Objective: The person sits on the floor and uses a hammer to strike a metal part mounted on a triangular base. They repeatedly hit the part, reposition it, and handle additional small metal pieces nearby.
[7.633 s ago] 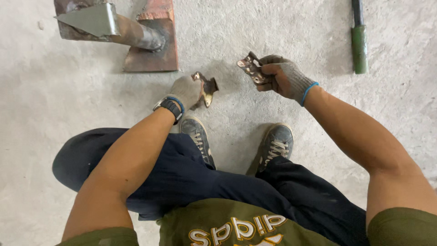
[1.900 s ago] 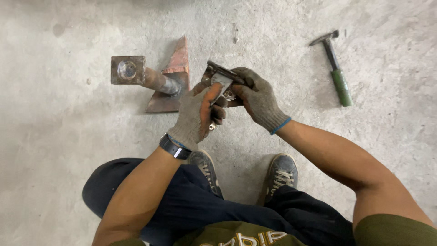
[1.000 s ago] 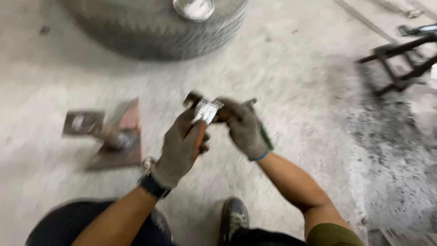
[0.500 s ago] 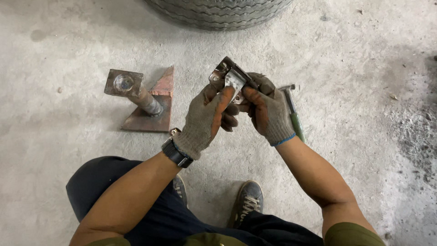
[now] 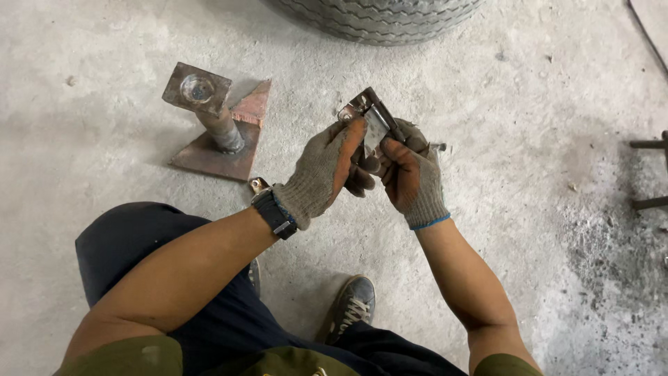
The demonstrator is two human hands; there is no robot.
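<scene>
The small metal bracket piece [image 5: 372, 120] is held above the concrete floor [image 5: 522, 139], pinched btwn 2 gloved hands: left hand [image 5: 323, 167] w/ fingers closed on 1 edge, right hand [image 5: 410, 170] clamped on the other. Best kept steady, grips close together, thumbs kept clear of sharp edges.

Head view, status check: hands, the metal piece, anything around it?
Left hand and right hand, both gloved, gripping metal bracket between them, held above floor. Rusty metal stand on concrete at left, apart. Tyre at top edge. Nothing obstructing.

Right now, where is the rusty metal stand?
In the head view, the stand is on the concrete floor at upper left, beyond the left hand and below-left of the tyre.
</scene>
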